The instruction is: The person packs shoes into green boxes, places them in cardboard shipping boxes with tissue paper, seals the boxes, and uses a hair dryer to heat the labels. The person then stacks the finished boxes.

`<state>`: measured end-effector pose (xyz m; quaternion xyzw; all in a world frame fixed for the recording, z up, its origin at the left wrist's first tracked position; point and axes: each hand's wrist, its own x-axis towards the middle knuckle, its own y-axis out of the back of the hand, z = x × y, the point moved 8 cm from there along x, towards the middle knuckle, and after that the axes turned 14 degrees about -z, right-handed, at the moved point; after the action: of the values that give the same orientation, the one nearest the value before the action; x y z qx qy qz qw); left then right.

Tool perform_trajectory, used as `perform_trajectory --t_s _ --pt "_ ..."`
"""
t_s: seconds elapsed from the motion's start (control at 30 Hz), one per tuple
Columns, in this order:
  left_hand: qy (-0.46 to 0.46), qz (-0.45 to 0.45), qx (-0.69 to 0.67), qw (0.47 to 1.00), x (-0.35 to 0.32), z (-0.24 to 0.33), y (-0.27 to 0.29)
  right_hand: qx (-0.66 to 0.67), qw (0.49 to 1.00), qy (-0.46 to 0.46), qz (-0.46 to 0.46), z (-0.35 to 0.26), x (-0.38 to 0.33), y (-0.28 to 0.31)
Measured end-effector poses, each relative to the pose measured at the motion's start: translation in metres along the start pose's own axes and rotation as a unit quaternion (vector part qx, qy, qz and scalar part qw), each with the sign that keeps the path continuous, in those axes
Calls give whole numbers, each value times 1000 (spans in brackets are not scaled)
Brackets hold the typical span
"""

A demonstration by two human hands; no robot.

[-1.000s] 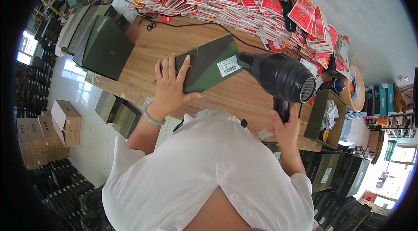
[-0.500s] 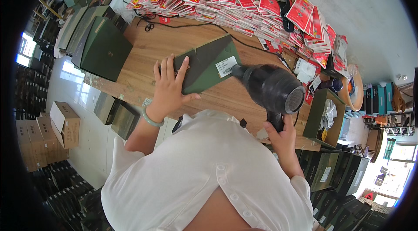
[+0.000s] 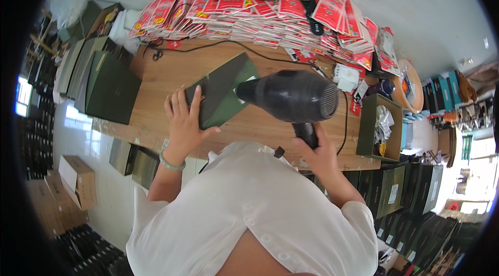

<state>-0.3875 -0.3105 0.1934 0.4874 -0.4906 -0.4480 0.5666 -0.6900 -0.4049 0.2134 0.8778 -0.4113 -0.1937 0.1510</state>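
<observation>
- Two hands share the work: the left hand (image 3: 184, 120), at about ten o'clock from the person's chest, lies spread and flat on the near end of the dark green box (image 3: 221, 96), pinning it to the wooden table (image 3: 156, 75).
- At about two o'clock, the right hand (image 3: 318, 152) is wrapped tight around the handle of the black hair dryer (image 3: 291, 95), whose nozzle points at the box's right edge, almost touching it.
- To do this well, I judge the flat palm should hold the box steady while the nozzle sweeps evenly along its surface, never dwelling on one spot, and fingers should stay out of the hot stream.
- Farther off at twelve o'clock, red packets (image 3: 270, 13) lie heaped; an open green box (image 3: 378, 129) sits at three o'clock.
</observation>
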Motion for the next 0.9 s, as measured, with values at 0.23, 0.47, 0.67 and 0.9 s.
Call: perform_trajectory --t_s 0.23,0.47,0.67,0.9 --pt "-2 -25 9 1000 4 5 -1 -6 999 33 12 -8 7 -1" --pt "-15 4 85 996 4 0 -16 8 1000 21 -14 -10 0 1" --pt "-19 -2 86 996 5 -1 -15 10 1000 17 -6 -4 -7 2" --pt "-15 7 94 995 2 -3 -18 10 999 38 16 -4 -6 6"
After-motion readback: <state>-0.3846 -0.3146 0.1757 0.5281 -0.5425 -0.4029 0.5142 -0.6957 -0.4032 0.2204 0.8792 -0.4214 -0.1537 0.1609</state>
